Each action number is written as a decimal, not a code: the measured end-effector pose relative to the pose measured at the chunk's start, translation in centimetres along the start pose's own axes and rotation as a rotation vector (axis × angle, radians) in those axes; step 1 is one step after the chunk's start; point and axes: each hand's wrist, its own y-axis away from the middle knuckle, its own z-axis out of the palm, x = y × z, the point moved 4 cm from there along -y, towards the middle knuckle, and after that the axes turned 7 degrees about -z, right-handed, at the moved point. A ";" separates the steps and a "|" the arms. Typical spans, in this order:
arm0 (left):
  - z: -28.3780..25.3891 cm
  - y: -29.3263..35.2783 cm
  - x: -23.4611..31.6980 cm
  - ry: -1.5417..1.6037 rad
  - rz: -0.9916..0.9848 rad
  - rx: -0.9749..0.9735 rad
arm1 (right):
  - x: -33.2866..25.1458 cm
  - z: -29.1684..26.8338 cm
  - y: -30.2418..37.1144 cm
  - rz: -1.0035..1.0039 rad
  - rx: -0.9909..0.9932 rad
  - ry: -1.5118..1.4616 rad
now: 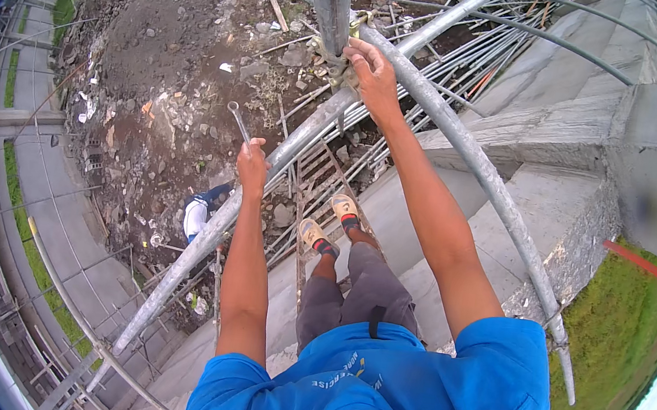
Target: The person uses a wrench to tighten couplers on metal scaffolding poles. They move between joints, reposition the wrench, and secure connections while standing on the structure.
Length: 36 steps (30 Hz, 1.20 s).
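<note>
My left hand (252,167) is closed around the lower end of a metal wrench (240,123), whose ring end points up and away. That hand is beside a long galvanized scaffold pipe (198,248) slanting down to the left. Farther up, my right hand (376,85) has its fingers bent against a scaffold clamp (333,63) at the foot of an upright pipe (328,2). Another pipe (476,156) crosses at this joint and runs down to the right. My fingers and the pipes partly hide the clamp.
My feet stand on a narrow ladder-like metal platform (318,172) high above the ground. Below left, a person (199,213) is near rubble and a soil mound (145,56). Loose pipes (481,55) lie piled beyond the joint. Concrete ledges (544,204) rise at the right.
</note>
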 end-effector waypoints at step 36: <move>4.8 -8.9 22.0 -1.257 0.571 -0.552 | 11.8 -0.6 -0.2 -0.096 -0.235 0.822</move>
